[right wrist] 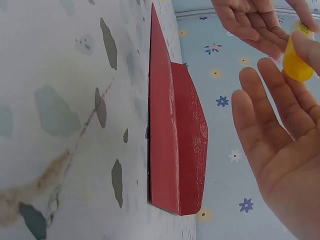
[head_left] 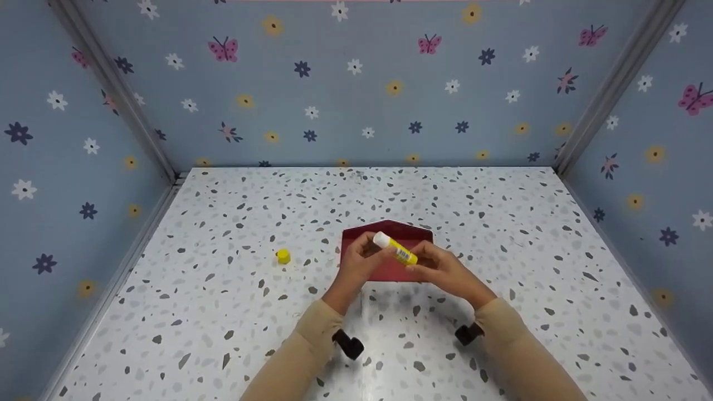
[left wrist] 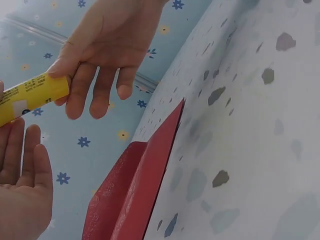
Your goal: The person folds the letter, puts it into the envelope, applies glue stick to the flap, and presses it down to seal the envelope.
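Both hands hold an uncapped yellow glue stick (head_left: pixel 402 254), tilted with its white end up and to the left. My left hand (head_left: pixel 359 263) grips it close to the white end. Thumb and index finger of my right hand (head_left: pixel 448 272) pinch its yellow base, also seen in the left wrist view, where the other fingers of the right hand (left wrist: pixel 112 45) hang apart. Beneath the hands lies a red envelope (head_left: pixel 390 273), its pointed flap (head_left: pixel 388 227) raised at the far side. The yellow cap (head_left: pixel 283 256) sits on the table, left of the envelope.
The speckled white table (head_left: pixel 234 323) extends around the envelope. Patterned blue panels (head_left: pixel 356 100) enclose its back and both sides, joined by grey metal posts (head_left: pixel 120 89) at the corners. A black wrist strap piece (head_left: pixel 348 344) hangs under the left sleeve.
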Available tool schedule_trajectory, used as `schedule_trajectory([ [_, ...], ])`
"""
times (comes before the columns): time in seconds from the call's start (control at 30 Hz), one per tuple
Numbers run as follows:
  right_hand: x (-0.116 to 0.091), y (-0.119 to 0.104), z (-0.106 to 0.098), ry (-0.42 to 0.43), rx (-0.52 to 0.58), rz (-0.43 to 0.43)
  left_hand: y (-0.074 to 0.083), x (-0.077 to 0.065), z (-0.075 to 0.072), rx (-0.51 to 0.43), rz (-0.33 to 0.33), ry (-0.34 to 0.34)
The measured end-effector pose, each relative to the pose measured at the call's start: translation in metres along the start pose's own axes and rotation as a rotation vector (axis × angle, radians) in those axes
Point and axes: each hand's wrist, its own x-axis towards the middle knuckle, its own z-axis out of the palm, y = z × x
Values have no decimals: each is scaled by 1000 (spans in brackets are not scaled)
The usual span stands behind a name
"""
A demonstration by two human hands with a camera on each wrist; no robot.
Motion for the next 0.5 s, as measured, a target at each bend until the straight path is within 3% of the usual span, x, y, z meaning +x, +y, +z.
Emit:
schedule_trajectory([
  [0.1, 0, -1, 3, -39, -18, -13, 0, 0, 2, -19, 4, 30],
  [0.2, 0, -3, 5, -110, 46, 2, 0, 0, 2, -43, 32, 20],
  [0.5, 1, -4, 4, -275, 162, 51, 2, 0, -1, -154, 114, -138],
])
